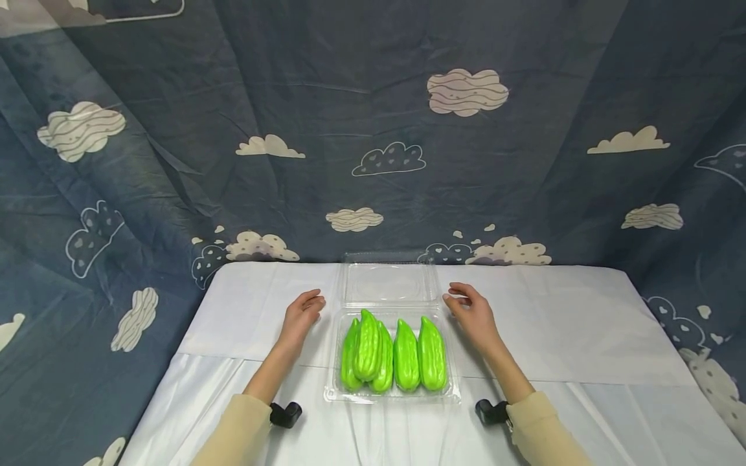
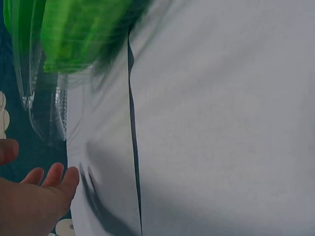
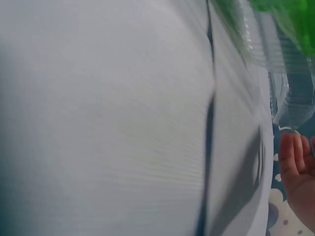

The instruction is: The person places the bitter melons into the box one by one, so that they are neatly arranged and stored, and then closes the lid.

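Note:
A clear plastic clamshell box lies in the middle of the white table, its lid raised at the back. Several bright green bitter melons lie in the base, points toward the back; at the left one rests on top of others. My left hand is left of the box, fingers relaxed and apart from it. On the other side, my right hand has loosely bent fingers close to the lid's right edge. Neither hand holds anything. Both wrist views show the box and melons along their upper edge, with the hand below.
The white cloth on the table has a seam running across it. Behind and beside the table hangs a dark blue curtain with a cloud print. Small black devices are worn at both wrists.

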